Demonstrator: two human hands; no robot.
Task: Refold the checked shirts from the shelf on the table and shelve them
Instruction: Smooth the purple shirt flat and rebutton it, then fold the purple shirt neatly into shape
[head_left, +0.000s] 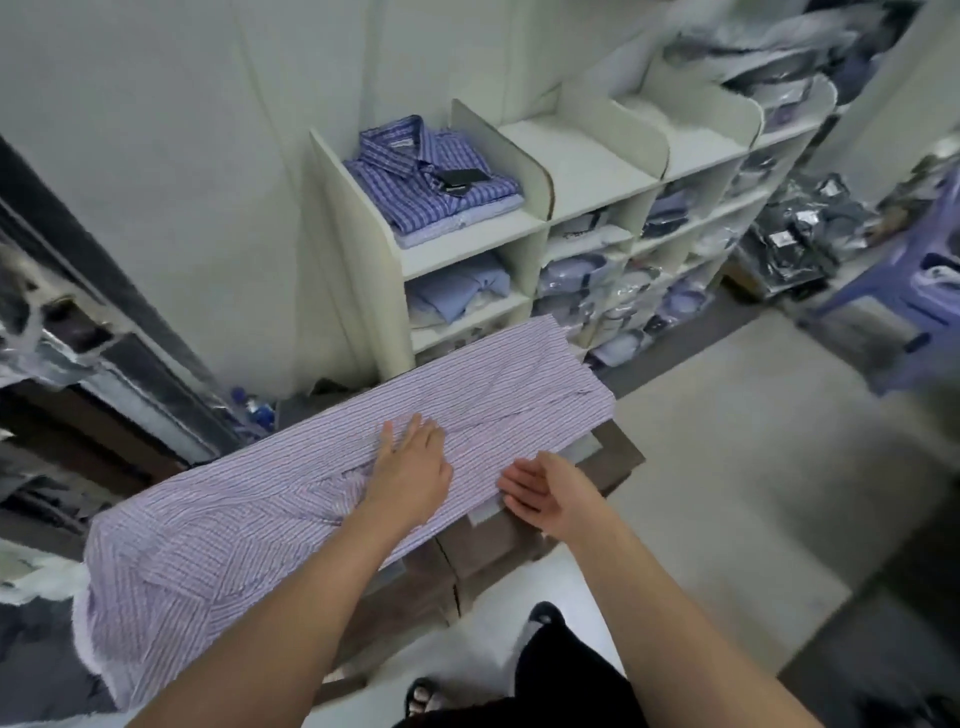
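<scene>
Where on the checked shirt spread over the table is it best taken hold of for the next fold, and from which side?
Likely the near long edge of the checked shirt, pinched from the person's side beside the right hand. The cloth lies flat, so only its edges offer a lip, and the left hand presses on the middle.

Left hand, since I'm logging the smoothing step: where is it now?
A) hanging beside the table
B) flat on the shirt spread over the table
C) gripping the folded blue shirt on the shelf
B: the left hand lies flat, fingers straight, on the spread shirt.
</scene>
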